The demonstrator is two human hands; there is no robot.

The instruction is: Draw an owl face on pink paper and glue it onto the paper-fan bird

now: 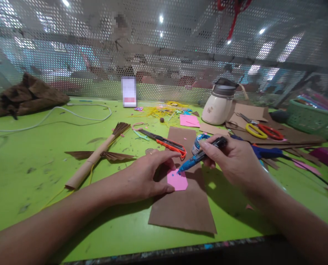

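Observation:
A small pink paper piece point(177, 183) with clipped corners and a couple of blue dots lies on a brown cardboard strip point(180, 211). My left hand point(143, 175) holds it at the left, thumb at the lower edge and fingers at the top. My right hand point(233, 158) grips a blue paint marker point(195, 158), tilted with its tip at the pink paper. Just behind the marker, a round blue-and-white object point(198, 144) is partly hidden by my right hand. An orange utility knife point(166, 142) lies across the strip's far left edge.
Left lies a rolled-paper figure point(90, 165) with pleated wings. Behind are yellow shreds point(164, 112), a propped phone point(129, 92) and a cream flask point(218, 105). Scissors point(263, 131), a blue glue gun point(266, 151) and a green basket point(313, 117) are right. A perforated metal panel point(92, 66) stands behind.

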